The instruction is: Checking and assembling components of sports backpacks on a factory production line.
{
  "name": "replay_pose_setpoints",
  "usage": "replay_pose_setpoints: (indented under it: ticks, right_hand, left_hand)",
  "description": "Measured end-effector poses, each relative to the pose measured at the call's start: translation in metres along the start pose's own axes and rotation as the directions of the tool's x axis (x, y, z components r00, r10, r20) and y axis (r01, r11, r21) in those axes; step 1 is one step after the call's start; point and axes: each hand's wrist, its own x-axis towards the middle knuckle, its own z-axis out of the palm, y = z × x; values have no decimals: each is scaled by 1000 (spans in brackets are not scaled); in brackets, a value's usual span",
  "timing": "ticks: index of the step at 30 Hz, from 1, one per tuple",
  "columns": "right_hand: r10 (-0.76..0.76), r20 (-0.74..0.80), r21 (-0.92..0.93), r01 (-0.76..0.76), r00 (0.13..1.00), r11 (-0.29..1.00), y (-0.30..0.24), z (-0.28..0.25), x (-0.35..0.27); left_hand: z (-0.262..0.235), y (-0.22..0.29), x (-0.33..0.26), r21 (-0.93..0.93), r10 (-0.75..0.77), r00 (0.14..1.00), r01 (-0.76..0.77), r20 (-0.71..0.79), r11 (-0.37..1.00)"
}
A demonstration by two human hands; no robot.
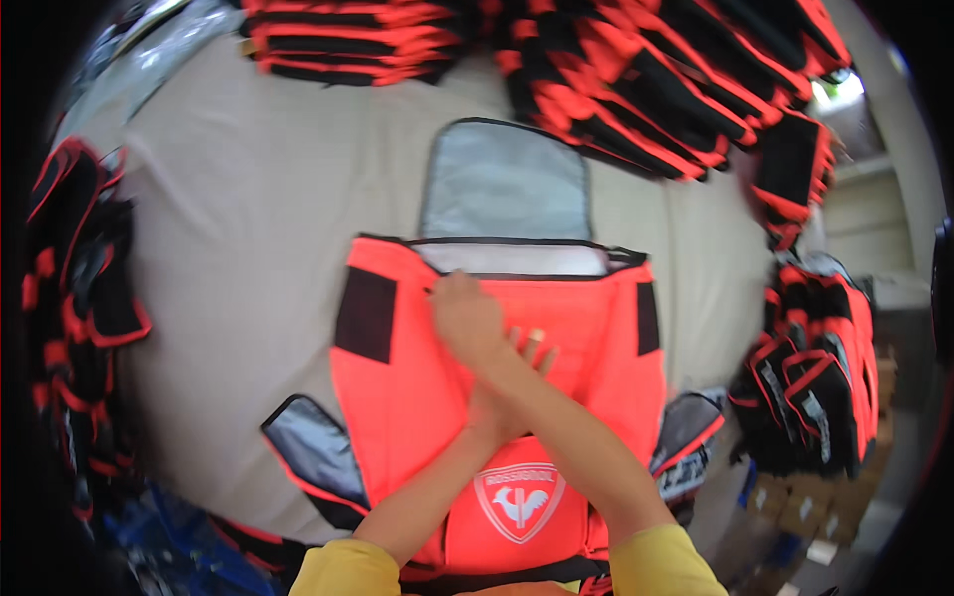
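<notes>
A bright red-orange backpack (417, 417) with black panels lies flat before me, its grey-lined top flap (507, 179) folded back and a pale interior showing at the opening (517, 260). My forearms cross over it, the right one on top. At the left end of the opening's black edge, my right hand (467, 313) is closed; whatever its fingers pinch is hidden. My left hand (501, 409) rests on the front panel, fingers spread, partly covered by the right forearm. Grey-lined side flaps (320, 447) stick out on both sides.
A beige cloth (238, 248) covers the work surface. Stacks of similar red and black bags (636, 79) line the far side, with more at the left (84, 328) and right (815, 368). Cardboard boxes (805, 507) sit low at the right.
</notes>
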Motion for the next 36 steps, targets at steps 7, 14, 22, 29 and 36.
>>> replay_pose_setpoints:
  ticks: [7,14,22,29,36]
  right_hand:
    - [170,-163,-135,-192,972,972,154,-55,-81]
    - [276,-462,92,-263,843,960,188,-114,-68]
    - [-90,-153,-69,80,984,994,159,-102,-31]
    - [-138,-181,5,141,974,990,154,-123,-71]
    - [-210,-158,-43,206,965,978,145,-152,-94]
  left_hand:
    - [-23,3,7,39,-69,997,70,-48,997]
    - [-28,3,3,35,-78,996,80,-42,996]
    - [-52,-1,16,12,-80,983,83,-166,996]
    - [-120,-108,96,43,88,919,-77,-384,996]
    - [-173,-175,72,125,76,979,-53,-190,991]
